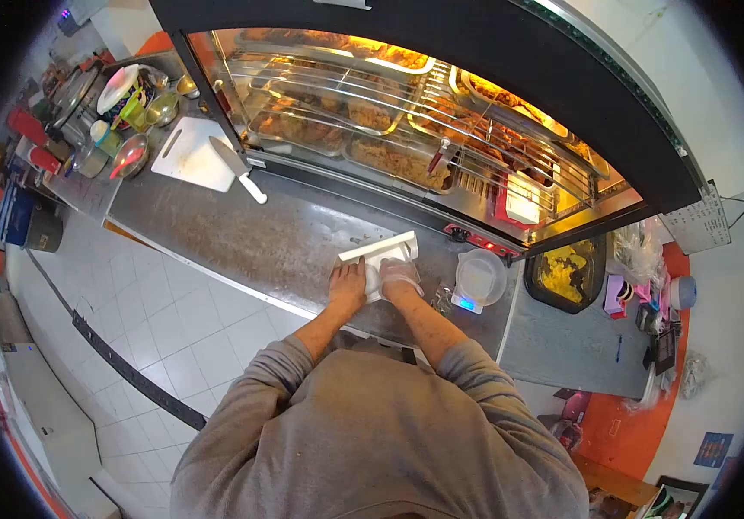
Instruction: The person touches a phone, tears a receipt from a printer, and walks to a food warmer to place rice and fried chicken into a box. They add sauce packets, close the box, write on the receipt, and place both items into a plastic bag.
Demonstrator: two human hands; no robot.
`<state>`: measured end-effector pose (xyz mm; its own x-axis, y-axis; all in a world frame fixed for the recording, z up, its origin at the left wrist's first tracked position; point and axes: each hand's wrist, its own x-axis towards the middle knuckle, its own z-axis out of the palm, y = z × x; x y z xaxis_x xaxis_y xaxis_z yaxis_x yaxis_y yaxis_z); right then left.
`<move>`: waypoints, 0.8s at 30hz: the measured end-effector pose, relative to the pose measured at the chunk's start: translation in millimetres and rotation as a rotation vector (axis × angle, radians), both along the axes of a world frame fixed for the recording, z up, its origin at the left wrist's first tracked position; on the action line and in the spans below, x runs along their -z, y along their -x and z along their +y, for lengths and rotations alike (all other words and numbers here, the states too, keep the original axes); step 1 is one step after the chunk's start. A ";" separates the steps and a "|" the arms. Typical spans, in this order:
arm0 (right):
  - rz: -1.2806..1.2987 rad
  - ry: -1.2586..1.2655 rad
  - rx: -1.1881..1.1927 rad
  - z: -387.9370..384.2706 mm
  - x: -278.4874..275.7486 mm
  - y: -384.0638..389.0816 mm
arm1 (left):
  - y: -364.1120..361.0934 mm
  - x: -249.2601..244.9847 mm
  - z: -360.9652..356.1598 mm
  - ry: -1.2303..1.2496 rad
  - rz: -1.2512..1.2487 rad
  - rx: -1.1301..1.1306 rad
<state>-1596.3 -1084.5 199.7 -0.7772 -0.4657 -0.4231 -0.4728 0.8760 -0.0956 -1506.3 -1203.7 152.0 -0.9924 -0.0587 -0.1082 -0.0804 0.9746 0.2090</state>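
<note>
A white takeaway box point(379, 249), its lid edge raised, sits on the dark counter in front of me. My left hand point(348, 282) is at its near left side, fingers bent over the edge and gripping it. Over the near right part of the box is my right hand point(400, 275), covered by clear plastic that looks like a disposable glove; its fingers point down and are mostly hidden. Just right of it stands a small scale point(467, 304) with a lit blue display, and a round clear tub point(481, 275) is on the scale.
A heated display case point(441, 164) with trays of cooked food runs along the back. At left, a knife point(240, 169) lies on a white cutting board point(194, 156), near bowls and pots. A black tray point(567, 275) with yellow food is at right.
</note>
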 end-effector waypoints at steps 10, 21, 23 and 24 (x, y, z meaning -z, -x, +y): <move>-1.057 1.247 0.703 75.6 -50.5 32.1 | -1.3 -22.8 3.7 -0.087 -0.124 0.000; -0.233 2.326 0.569 95.0 -80.2 243.8 | 10.2 -5.0 17.0 -0.159 -0.083 0.038; 0.006 1.486 1.020 91.6 -97.9 266.6 | 6.9 -8.7 13.8 -0.235 -0.087 0.047; 0.438 0.874 0.593 85.5 -114.2 252.1 | 3.7 -2.9 10.7 -0.242 -0.034 0.063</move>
